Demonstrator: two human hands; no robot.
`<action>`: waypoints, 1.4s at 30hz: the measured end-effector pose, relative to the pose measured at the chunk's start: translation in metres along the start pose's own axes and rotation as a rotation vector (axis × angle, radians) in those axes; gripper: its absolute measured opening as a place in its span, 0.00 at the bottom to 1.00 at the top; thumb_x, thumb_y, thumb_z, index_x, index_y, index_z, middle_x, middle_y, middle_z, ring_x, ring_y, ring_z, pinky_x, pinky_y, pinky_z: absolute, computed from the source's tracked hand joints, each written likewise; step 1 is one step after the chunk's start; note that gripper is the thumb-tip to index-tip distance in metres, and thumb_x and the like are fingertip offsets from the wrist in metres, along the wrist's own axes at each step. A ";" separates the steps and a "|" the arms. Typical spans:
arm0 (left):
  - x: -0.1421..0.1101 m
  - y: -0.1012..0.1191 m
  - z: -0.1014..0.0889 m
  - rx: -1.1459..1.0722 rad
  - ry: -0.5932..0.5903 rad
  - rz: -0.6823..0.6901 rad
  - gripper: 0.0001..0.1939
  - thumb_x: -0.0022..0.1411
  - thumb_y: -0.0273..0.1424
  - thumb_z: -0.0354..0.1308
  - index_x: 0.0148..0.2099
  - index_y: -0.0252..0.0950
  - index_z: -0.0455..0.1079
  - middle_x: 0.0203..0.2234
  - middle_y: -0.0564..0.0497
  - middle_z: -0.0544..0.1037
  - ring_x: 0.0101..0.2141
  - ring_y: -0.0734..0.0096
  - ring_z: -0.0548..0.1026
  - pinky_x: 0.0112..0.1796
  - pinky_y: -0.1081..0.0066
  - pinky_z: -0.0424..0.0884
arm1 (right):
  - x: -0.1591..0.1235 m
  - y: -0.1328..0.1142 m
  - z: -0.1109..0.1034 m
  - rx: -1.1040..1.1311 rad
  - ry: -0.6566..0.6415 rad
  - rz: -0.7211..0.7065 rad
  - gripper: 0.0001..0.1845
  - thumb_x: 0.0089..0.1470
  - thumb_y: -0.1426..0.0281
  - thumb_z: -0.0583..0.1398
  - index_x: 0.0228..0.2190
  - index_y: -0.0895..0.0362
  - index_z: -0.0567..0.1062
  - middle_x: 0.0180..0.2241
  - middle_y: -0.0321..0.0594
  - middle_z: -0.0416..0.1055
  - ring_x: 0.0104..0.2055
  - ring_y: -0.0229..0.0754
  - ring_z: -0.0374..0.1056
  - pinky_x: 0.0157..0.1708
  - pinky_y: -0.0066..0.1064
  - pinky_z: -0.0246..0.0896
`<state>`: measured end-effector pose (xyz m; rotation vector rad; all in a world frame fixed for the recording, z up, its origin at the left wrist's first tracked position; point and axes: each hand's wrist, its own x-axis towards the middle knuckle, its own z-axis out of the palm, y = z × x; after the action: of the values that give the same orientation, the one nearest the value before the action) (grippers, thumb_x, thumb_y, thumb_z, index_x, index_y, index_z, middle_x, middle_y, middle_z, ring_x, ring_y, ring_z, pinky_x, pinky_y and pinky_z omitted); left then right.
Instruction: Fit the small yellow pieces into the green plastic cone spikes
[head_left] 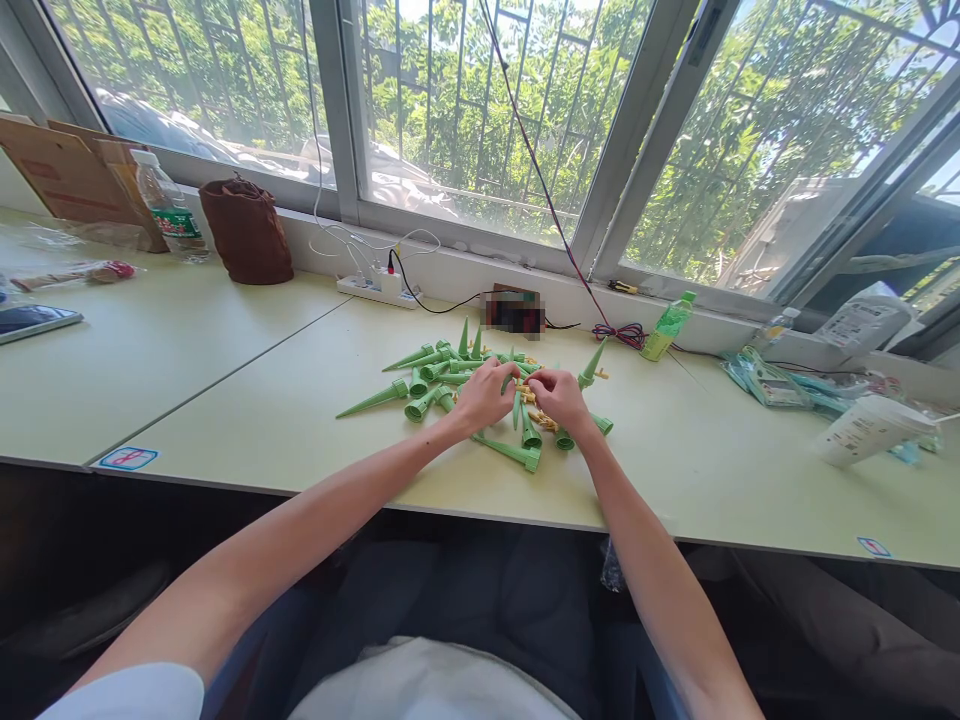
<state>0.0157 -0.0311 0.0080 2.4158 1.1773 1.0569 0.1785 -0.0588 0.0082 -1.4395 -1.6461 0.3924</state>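
Both hands meet over a loose pile of green plastic watering spikes [382, 397] with funnel-like open ends. My left hand [486, 396] is closed around one green spike [516, 412], whose pointed tip shows below the fingers. Beside it, the fingertips of my right hand [559, 397] are pinched together close to that spike. Whatever is between them is too small to make out. Small yellow plastic pieces [544, 421] lie under and around the right hand. Nearest the table's front edge is another spike [511, 453], lying flat.
Along the window side stand a power strip [379, 290], a brown bag [246, 232], a water bottle [171, 210] and a green bottle [669, 326]. Coiled wire [621, 334] lies behind the pile. A tilted white cup [874, 430] and plastic packets [772, 378] are at right; a phone [37, 322] is far left.
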 end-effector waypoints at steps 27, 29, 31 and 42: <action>0.000 0.001 -0.001 -0.040 -0.008 0.033 0.13 0.63 0.28 0.50 0.46 0.37 0.74 0.34 0.46 0.69 0.36 0.64 0.72 0.40 0.66 0.68 | 0.001 0.000 0.000 0.076 -0.078 -0.018 0.15 0.51 0.65 0.54 0.28 0.59 0.78 0.15 0.34 0.66 0.19 0.37 0.60 0.21 0.28 0.55; 0.000 0.001 -0.001 -0.042 -0.005 0.038 0.13 0.63 0.28 0.50 0.46 0.37 0.74 0.34 0.46 0.69 0.35 0.65 0.72 0.40 0.66 0.68 | 0.001 0.000 0.001 0.082 -0.080 -0.022 0.15 0.51 0.65 0.54 0.28 0.59 0.78 0.15 0.34 0.65 0.19 0.37 0.60 0.21 0.28 0.55; 0.000 0.000 0.000 -0.047 0.000 0.041 0.13 0.63 0.28 0.50 0.46 0.37 0.74 0.34 0.46 0.69 0.35 0.65 0.72 0.39 0.66 0.68 | 0.001 -0.001 0.001 0.086 -0.073 -0.015 0.15 0.50 0.65 0.54 0.28 0.60 0.78 0.14 0.34 0.65 0.18 0.37 0.59 0.21 0.28 0.55; 0.002 -0.002 0.000 -0.064 0.008 0.082 0.13 0.63 0.28 0.51 0.45 0.37 0.75 0.33 0.47 0.69 0.33 0.67 0.72 0.40 0.67 0.69 | -0.001 -0.006 -0.001 0.191 -0.104 0.020 0.14 0.51 0.64 0.55 0.27 0.60 0.77 0.13 0.33 0.63 0.17 0.35 0.57 0.20 0.28 0.53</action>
<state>0.0151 -0.0284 0.0079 2.4314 1.0382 1.1110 0.1756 -0.0617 0.0124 -1.3118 -1.6299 0.6282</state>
